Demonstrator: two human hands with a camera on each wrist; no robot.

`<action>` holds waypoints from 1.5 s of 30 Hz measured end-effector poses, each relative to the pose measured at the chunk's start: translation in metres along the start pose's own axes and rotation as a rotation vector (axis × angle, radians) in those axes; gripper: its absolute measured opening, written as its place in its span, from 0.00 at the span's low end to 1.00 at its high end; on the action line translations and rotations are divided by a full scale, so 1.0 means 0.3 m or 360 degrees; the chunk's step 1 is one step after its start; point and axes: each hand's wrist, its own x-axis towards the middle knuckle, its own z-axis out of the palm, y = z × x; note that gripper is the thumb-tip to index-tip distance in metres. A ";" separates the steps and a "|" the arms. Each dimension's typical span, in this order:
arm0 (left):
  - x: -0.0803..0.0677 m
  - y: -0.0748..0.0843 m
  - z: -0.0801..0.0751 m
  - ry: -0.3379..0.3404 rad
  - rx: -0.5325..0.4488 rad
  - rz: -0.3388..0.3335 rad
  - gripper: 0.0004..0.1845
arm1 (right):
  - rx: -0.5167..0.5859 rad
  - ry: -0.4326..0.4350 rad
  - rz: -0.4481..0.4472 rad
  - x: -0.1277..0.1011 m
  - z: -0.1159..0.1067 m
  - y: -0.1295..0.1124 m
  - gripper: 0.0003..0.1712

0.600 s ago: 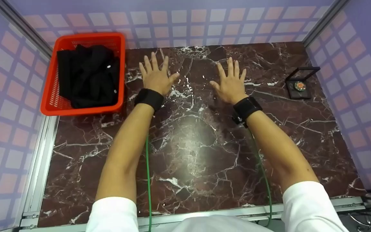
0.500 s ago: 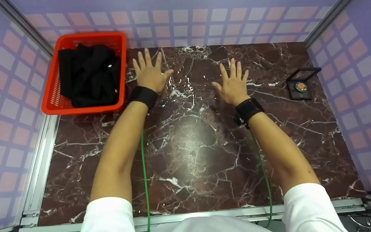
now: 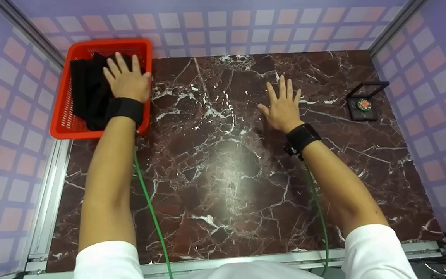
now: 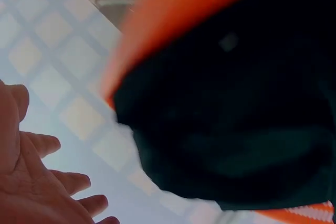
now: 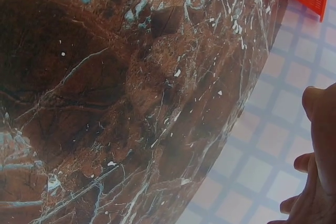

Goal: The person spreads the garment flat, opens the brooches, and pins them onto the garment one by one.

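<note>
The left hand (image 3: 127, 79) hangs over the red basket (image 3: 62, 112) at the far left corner of the surface (image 3: 223, 170), its fingers straight and spread, holding nothing; below it lies the black cloth (image 3: 87, 93), bundled loosely inside the basket and filling most of it; whether the palm touches the cloth cannot be told from the head view; in the left wrist view the cloth (image 4: 231, 108) is a dark blurred mass framed by the basket's orange-red rim (image 4: 173, 19), and the hand's fingers (image 4: 31, 182) show relaxed at the lower left edge, apart from it.

The right hand (image 3: 283, 105) lies flat on the marble-patterned surface right of centre, fingers straight and slightly fanned, gripping nothing; in the right wrist view only the edge of that hand (image 5: 317, 177) shows, over the dark red stone (image 5: 131, 103) veined with white.

Toward the far right edge of the surface stands a small black display case (image 3: 362, 104) with its lid raised and a round reddish thing inside; it is well apart from the right hand; both wrists wear black bands (image 3: 125, 108), and a green cable (image 3: 151, 209) runs back from each along the forearm; white sleeves (image 3: 378, 252) cover the upper arms; checked lilac walls enclose the surface.
</note>
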 end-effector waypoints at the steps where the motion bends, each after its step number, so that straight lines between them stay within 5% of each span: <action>1: 0.001 -0.017 0.000 -0.0003 0.0003 -0.0019 0.35 | 0.0012 0.0003 -0.0002 -0.001 0.004 0.001 0.46; 13: 0.006 -0.158 0.011 -0.0207 -0.0085 -0.0249 0.41 | 0.0020 0.0033 -0.0028 -0.017 0.042 0.024 0.45; 18: -0.008 -0.177 0.017 -0.0336 -0.0144 -0.0331 0.44 | 0.0030 0.0021 -0.0026 -0.028 0.047 0.037 0.46; 24: -0.043 -0.173 0.009 -0.0524 -0.0265 -0.0269 0.46 | 0.0030 -0.0001 -0.0013 -0.042 0.054 0.054 0.46; 29: -0.031 -0.197 0.019 -0.0607 -0.0211 -0.0135 0.43 | 0.0050 -0.0016 -0.0022 -0.049 0.065 0.056 0.45; 36: 0.003 -0.214 0.041 -0.0638 -0.0095 -0.0047 0.30 | 0.0046 0.0011 -0.0034 -0.059 0.083 0.066 0.45; 45: 0.016 -0.213 0.021 -0.0481 -0.0112 -0.0150 0.23 | 0.0043 0.0003 -0.0033 -0.067 0.083 0.074 0.44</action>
